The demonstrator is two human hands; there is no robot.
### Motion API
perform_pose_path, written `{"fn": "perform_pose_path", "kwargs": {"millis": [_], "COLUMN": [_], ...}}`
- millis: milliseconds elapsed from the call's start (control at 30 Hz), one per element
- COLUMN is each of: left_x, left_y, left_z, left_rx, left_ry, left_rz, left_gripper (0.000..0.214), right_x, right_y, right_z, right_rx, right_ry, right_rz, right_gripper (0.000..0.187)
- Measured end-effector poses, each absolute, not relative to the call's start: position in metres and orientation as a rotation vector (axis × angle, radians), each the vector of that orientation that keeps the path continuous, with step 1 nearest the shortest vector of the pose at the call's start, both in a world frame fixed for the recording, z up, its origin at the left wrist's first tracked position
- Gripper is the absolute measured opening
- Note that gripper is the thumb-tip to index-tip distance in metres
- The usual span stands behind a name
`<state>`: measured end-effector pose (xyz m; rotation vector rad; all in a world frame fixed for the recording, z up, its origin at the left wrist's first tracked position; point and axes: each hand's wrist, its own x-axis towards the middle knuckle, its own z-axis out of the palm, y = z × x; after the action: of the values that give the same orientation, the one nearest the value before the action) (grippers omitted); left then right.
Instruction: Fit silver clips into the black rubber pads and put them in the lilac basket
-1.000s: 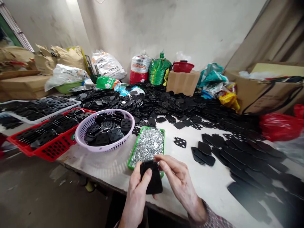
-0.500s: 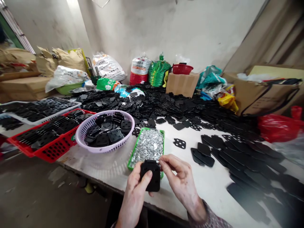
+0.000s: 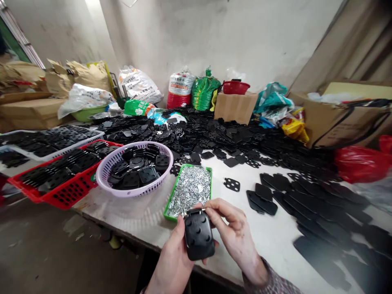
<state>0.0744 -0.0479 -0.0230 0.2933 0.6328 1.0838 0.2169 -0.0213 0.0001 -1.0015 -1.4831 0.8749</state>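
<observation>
Lying in my left hand (image 3: pixel 174 255) is a black plate (image 3: pixel 199 237) with several round dimples and a narrow hinge-like edge at its top. My left thumb presses along the plate's left side, with the fingers behind it. Thumb and forefinger of my right hand (image 3: pixel 234 230) pinch at the plate's upper right corner, where the end of a small metal pin (image 3: pixel 203 209) glints; most of it is hidden by the fingertips. Just beyond both hands, a green tray (image 3: pixel 168 210) holds a heap of short silvery pins (image 3: pixel 191 188).
To the left stand a lilac basket (image 3: pixel 102 181) and a red basket (image 3: pixel 69 194), both holding black plates. A perforated black plate (image 3: pixel 232 184) lies right of the tray. Many flat black plates (image 3: pixel 309 200) spread across the table's right side; a large pile (image 3: pixel 208 134) covers the back.
The black plate has tilted in my left hand, so its dimpled face now shows more fully. My left thumb has slid from its face to the left edge. My right hand stays at the corner.
</observation>
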Motion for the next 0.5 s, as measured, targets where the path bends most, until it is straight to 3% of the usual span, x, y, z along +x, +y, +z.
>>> {"fn": "perform_pose_path", "kwargs": {"millis": [167,333,500], "left_x": [0.0786,0.0830,0.0850], "left_y": [-0.0508,-0.0565,-0.0575], "left_z": [-0.0233,-0.0267,-0.0243], "left_rx": [0.285,0.223,0.366], "left_ry": [0.492,0.844,0.909], "left_rz": [1.139,1.208,1.171], "left_gripper": [0.050,0.051,0.061], "right_x": [0.2164,0.2154,0.2123], "right_y": [-0.0271,-0.0308,-0.0292], "right_z": [-0.0026,0.0004,-0.0016], "right_rx": [-0.936,-0.932,-1.042], "right_ry": [-1.334,-1.624,-1.541], "right_rz": [1.240,0.621,0.793], "right_gripper": [0.021,0.015,0.020]}}
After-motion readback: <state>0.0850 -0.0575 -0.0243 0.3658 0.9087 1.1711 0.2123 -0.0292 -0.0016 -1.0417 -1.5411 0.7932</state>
